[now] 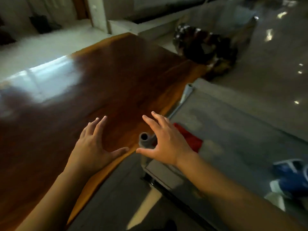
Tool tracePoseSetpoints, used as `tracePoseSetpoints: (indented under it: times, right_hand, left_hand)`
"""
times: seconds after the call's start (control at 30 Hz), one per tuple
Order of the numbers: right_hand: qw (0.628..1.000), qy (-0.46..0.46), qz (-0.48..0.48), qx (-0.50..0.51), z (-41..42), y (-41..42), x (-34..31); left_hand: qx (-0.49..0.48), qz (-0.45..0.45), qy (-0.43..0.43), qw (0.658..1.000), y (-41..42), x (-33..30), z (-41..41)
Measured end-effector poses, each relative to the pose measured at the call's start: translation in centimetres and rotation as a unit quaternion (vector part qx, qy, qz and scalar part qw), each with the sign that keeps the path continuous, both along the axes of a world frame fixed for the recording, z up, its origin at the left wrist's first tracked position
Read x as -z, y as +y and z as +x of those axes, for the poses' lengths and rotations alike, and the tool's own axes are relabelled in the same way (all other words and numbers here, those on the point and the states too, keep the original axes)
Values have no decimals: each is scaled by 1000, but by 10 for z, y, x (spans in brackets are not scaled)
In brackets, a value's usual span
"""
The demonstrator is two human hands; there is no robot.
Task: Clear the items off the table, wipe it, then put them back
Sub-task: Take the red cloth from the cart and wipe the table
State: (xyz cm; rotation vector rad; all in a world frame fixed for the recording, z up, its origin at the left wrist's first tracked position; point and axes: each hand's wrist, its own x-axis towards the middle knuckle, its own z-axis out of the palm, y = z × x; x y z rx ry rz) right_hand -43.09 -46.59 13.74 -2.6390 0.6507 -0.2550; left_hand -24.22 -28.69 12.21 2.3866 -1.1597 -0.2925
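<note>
Glossy brown wooden table (103, 77); grey tube-necked item (144, 140) beside edge.

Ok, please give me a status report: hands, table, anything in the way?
Left hand open above the table, holding nothing. Right hand open, over the grey tube at the table edge. Tabletop otherwise bare. Red cloth lies beside it.

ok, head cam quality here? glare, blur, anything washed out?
Head view: strong window glare on the table at left, washing out the wood there; small bright reflections on the floor at right. Whole frame is soft with motion blur, the far background worst. Left hand and right hand are the sharpest parts, both open with fingers spread; the grey tube between them is dim.
</note>
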Motion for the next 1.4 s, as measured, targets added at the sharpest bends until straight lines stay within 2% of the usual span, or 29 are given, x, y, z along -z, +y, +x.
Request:
tracePoseSetpoints:
  times: [0.2, 0.37, 0.53, 0.8, 0.97, 1.1, 1.4]
  right_hand:
    - [991, -19, -9, 132, -117, -57, -2]
    - [984, -10, 29, 177, -173, -79, 18]
    - [982, -4, 58, 180, -164, -85, 42]
    - [972, 51, 87, 213, -131, -102, 80]
    - [961, 93, 117, 234, -117, -114, 103]
    - [957, 137, 97, 235, -109, -122, 116]
    - [950, 168, 70, 254, -95, -129, 124]
  left_hand:
    - [133, -9, -4, 991, -113, -4, -88]
    - [182, 26, -7, 983, -171, 9, -135]
    - [184, 75, -20, 980, -188, 29, -132]
    - [243, 157, -15, 957, -219, 58, -104]
    - [306, 184, -60, 932, -244, 73, -95]
    - [340, 200, -105, 913, -262, 81, -91]
    - [376, 228, -181, 880, -276, 91, -88]
